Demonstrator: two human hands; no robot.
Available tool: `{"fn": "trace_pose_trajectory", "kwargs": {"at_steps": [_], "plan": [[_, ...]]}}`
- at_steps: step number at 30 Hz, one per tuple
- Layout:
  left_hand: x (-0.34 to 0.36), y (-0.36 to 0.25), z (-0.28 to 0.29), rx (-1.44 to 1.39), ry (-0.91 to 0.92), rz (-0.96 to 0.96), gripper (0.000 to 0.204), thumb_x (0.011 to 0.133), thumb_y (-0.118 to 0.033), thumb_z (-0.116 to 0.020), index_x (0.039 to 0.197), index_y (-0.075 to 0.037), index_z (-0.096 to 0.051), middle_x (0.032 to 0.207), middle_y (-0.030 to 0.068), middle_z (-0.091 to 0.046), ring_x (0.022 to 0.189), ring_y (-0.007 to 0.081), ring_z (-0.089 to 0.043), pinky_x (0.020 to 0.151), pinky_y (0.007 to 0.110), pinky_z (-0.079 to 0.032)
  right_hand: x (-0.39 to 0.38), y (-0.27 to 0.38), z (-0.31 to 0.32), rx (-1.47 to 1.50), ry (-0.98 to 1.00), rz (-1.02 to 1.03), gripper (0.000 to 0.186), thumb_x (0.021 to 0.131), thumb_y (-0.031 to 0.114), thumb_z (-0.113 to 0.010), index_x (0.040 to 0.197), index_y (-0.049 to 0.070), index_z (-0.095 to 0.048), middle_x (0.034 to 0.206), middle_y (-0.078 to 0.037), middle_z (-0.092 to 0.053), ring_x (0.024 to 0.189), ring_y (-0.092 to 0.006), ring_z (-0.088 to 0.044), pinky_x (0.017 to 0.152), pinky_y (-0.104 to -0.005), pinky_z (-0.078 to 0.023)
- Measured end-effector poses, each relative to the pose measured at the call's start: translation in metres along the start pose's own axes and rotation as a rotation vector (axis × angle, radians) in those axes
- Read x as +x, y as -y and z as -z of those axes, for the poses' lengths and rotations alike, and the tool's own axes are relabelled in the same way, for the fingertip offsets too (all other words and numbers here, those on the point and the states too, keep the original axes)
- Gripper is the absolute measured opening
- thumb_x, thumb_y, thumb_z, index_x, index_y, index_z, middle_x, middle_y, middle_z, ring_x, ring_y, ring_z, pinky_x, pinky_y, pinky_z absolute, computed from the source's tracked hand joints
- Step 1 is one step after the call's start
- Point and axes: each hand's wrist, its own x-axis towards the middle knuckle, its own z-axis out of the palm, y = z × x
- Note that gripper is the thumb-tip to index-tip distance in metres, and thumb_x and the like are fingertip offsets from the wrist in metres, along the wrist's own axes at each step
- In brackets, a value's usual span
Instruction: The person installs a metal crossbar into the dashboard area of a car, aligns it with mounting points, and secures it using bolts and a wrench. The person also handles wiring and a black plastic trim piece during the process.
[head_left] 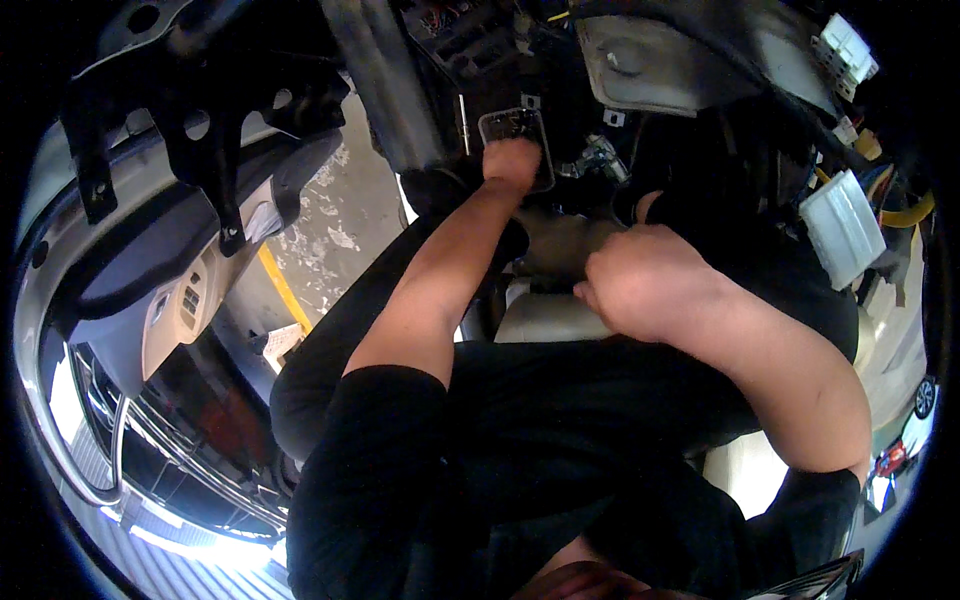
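- The clear, shallow tray (546,140) was seen in front of the seated person, with small dark items (515,122) inside; the left hand (512,163) was held over its nearer part, with the fingers bent downward.
- For good work at the tray, a light fingertip touch was judged best, with the rim left unpressed so that nothing would be tipped out.
- The right hand (650,280) was held curled above the lap, thumb raised; it could, in judgement, have been used to steady the tray.
- Care was called for beside the metallic part (605,158) just right of the tray, which might have been knocked by a wrist.
- The left fingertips were hidden, so whether anything was gripped could not be told; nor could the right palm be seen.
- The surface under the tray was lost in shadow, and the small items were too blurred to be identified.
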Motion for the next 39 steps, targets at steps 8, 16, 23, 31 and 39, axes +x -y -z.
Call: {"fn": "trace_pose_trajectory", "kwargs": {"at_steps": [8, 16, 23, 31, 39], "plan": [[-0.02, 0.012, 0.028, 0.082, -0.062, -0.041, 0.024, 0.089, -0.018, -0.062, 0.107, -0.009, -0.075, 0.1, 0.0157, -0.076, 0.091, 0.0325, -0.075, 0.079, 0.045, -0.06, 0.008, -0.014, 0.009, 0.074, -0.032, -0.099, 0.039, 0.1, 0.034, -0.056, 0.101, 0.001, -0.076, 0.104, -0.022, -0.073, 0.098, -0.0376, -0.072, 0.09, -0.049, -0.055], [-0.166, 0.005, 0.187, -0.775, 0.08, -0.186, 0.034, 0.085, -0.025, -0.079, 0.113, -0.008, -0.068, 0.094, 0.0115, -0.074, 0.087, 0.0229, -0.073, 0.078, 0.036, -0.058, 0.046, -0.061, 0.007, 0.96, -0.114, -0.218, 0.065, 0.105, 0.057, -0.044, 0.094, -0.002, -0.069, 0.079, -0.014, -0.067, 0.074, -0.0254, -0.068, 0.066, -0.0409, -0.058], [-0.166, 0.015, 0.174, -0.376, -0.106, -0.193, 0.027, 0.092, -0.028, -0.072, 0.108, -0.006, -0.069, 0.094, 0.0131, -0.074, 0.084, 0.0298, -0.073, 0.076, 0.039, -0.058, 0.043, -0.044, -0.006, 1.029, 0.134, -0.088, 0.066, 0.101, 0.064, -0.046, 0.087, 0.003, -0.064, 0.077, -0.006, -0.062, 0.066, -0.0165, -0.06, 0.056, -0.0318, -0.051], [-0.063, 0.06, 0.05, 0.037, -0.319, -0.491, 0.022, 0.087, -0.017, -0.064, 0.103, -0.007, -0.075, 0.104, 0.0136, -0.075, 0.093, 0.0331, -0.073, 0.083, 0.046, -0.057, 0.035, -0.032, -0.007, 0.832, 0.465, -0.023, 0.061, 0.099, 0.06, -0.055, 0.073, 0.005, -0.059, 0.067, -0.004, -0.057, 0.06, -0.0171, -0.054, 0.056, -0.0331, -0.047], [0.023, 0.005, -0.005, -0.097, -0.051, 0.087, 0.022, 0.089, -0.016, -0.062, 0.102, -0.009, -0.078, 0.112, 0.0151, -0.075, 0.102, 0.0339, -0.073, 0.084, 0.045, -0.06, 0.037, -0.039, -0.007, 0.57, 0.271, 0.072, 0.068, 0.1, 0.062, -0.049, 0.082, 0.0, -0.072, 0.077, -0.014, -0.07, 0.082, -0.0305, -0.068, 0.087, -0.0428, -0.051]]}}
